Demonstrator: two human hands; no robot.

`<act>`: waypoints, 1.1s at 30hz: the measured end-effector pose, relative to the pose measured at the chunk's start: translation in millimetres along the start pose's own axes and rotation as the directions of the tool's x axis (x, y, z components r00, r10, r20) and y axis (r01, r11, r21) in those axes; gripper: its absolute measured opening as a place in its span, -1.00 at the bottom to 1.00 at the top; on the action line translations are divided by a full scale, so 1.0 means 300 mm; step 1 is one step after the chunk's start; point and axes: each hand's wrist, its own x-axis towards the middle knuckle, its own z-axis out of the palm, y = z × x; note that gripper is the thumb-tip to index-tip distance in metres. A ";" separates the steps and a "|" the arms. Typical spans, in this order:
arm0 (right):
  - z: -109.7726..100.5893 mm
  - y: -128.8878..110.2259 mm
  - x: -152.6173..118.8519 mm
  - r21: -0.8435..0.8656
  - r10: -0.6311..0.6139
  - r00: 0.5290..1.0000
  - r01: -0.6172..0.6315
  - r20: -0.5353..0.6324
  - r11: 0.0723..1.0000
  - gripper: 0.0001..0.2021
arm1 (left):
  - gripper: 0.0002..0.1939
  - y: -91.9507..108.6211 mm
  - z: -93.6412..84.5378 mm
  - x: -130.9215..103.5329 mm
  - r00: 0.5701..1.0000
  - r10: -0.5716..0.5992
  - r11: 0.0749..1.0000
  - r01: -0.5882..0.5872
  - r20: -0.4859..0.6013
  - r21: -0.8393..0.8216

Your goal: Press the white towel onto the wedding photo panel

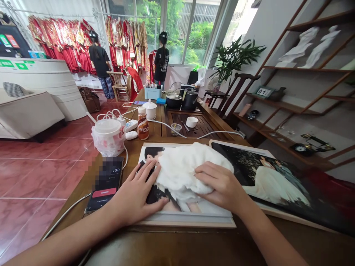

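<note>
A framed photo print (172,207) lies flat on the wooden table, partly covered by a bunched white fluffy cloth (191,162). My left hand (142,188) rests with spread fingers on the left part of the print, beside the cloth. My right hand (219,183) grips the right side of the cloth, its fingers pressed into the folds. To the right lies a second framed photo (266,173) showing a white gown. A phone (107,184) with a lit screen sits left of my left forearm.
Behind the prints stand a brown bottle (143,125), a bag-lined white bin (108,136), a lidded white cup (149,109) and a tea tray (205,129) with a white bowl (192,121). White cables cross the table. Two people stand near hanging red garments (63,44).
</note>
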 end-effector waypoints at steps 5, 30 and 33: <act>0.006 -0.023 0.005 0.088 -0.006 1.000 0.007 -0.016 0.996 -0.84 | -0.20 -0.006 0.003 -0.002 1.000 0.003 1.000 -0.003 0.028 0.018; 0.009 -0.024 -0.001 0.069 -0.024 1.000 0.024 -0.001 0.997 -0.83 | -0.21 -0.006 0.005 -0.003 1.000 0.009 1.000 -0.009 0.006 0.014; 0.018 -0.045 0.004 0.153 -0.078 0.997 0.078 -0.007 0.985 -0.83 | -0.13 -0.012 0.007 -0.004 0.999 0.040 0.999 -0.041 0.034 0.018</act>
